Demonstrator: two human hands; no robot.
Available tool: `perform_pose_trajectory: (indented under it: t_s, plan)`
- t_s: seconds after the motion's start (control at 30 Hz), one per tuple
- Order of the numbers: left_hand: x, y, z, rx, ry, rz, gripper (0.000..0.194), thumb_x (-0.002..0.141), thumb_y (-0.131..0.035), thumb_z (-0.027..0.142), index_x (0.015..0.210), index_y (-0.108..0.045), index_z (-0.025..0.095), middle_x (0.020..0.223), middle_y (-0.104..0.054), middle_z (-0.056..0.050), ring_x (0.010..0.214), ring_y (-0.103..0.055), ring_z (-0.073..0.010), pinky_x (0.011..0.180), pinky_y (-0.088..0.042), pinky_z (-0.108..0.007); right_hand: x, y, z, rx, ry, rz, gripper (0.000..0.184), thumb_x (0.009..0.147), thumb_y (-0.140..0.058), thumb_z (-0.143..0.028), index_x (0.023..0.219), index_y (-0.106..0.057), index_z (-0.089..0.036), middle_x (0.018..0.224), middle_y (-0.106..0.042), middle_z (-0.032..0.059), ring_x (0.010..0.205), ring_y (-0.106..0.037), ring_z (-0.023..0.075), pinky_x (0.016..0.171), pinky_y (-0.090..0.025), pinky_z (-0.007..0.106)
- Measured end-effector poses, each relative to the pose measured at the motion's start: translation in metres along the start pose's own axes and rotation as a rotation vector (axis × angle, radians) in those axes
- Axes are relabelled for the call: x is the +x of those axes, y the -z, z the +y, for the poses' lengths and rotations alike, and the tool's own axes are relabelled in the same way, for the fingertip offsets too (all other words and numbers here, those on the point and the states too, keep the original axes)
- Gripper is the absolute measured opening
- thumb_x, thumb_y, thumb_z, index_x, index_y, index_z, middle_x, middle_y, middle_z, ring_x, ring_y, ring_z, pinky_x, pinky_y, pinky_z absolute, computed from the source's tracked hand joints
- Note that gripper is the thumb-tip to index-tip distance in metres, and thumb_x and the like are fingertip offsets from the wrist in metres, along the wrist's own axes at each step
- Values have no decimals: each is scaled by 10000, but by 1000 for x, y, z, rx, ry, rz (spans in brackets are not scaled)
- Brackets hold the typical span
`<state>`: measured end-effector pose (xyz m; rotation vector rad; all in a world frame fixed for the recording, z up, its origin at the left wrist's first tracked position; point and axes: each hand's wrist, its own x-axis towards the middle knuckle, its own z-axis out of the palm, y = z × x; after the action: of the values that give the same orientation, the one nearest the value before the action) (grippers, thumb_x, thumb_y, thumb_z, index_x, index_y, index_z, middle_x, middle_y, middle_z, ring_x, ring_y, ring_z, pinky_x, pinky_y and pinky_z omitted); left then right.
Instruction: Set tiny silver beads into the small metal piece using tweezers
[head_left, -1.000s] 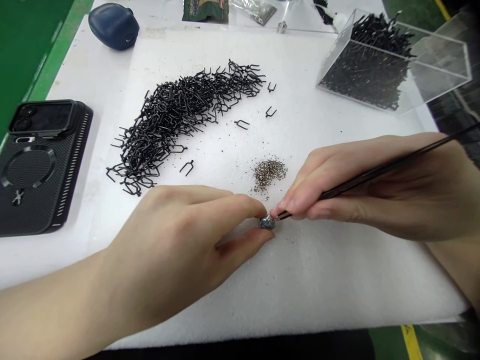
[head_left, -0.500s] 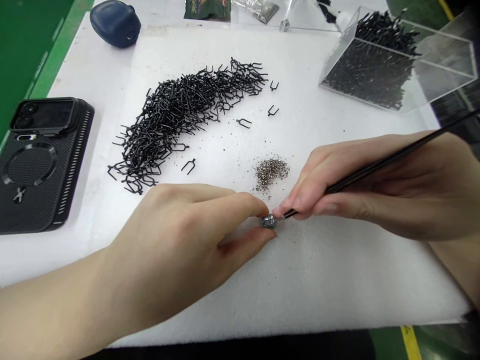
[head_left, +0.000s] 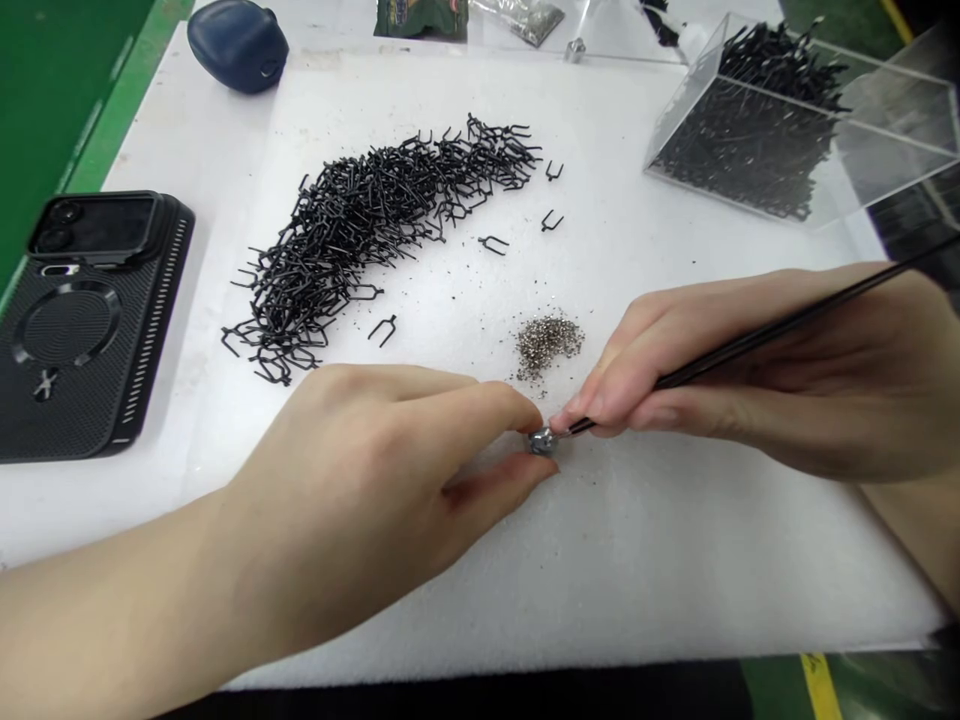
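Note:
My left hand [head_left: 367,480] pinches a small round metal part [head_left: 541,441] between thumb and forefinger, and the fingers hide much of it. My right hand [head_left: 720,375] grips slim black tweezers [head_left: 750,345], whose tips reach that part from the right. Just above the fingertips lies a small heap of tiny silver beads [head_left: 549,345]. Farther up, a long pile of black wire forks [head_left: 360,240] curves across the white foam sheet [head_left: 637,570]. Several loose forks, such as one [head_left: 382,330], lie beside it.
A clear acrylic box [head_left: 750,150] of black wire pieces stands tilted at the back right. A black ribbed phone [head_left: 82,320] lies at the left, a dark blue pouch [head_left: 236,45] at the back left, and packets along the back edge.
The whole scene has drifted slightly right in view. The tweezers now sit more steeply, and the metal part is more hidden by the fingers. Both hands keep their hold.

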<state>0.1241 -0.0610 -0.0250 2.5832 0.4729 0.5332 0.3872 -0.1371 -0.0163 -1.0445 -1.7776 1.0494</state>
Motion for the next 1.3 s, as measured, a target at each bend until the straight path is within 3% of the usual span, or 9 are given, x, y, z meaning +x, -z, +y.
perform_pose_trajectory:
  t_s: [0.2,0.4,0.67,1.3]
  plan:
    - [0,3,2,-35,-21,39,196,1121,-680,240,989,-815,186,655,-674,75,484,-492,-98,545,-457,-308,-1,1,0,-4,-1,-6,28,1037,-856,-153,1060,-867,-164,982,-882,37,921,-857,140,804,-702,201]
    - [-5,11,8,-19,9,2,173,1120,-686,248,1029,-823,193,620,-632,80,488,-507,-108,538,-451,-311,0,3,-1,-1,7,-2,37,1030,-857,-134,1061,-867,-152,990,-882,51,919,-858,148,803,-706,210]
    - [-1,1,2,-15,6,14,186,1123,-671,248,1025,-823,205,583,-596,87,468,-496,-113,551,-459,-303,1,1,-2,26,-33,-4,79,1023,-860,-131,1052,-875,-203,989,-889,27,913,-859,139,812,-704,193]
    - [1,7,5,-35,23,0,122,1088,-715,222,1042,-826,207,612,-642,87,475,-503,-99,512,-451,-301,2,0,-3,41,-41,7,93,1000,-884,-132,1042,-883,-216,971,-888,39,899,-863,166,778,-700,231]
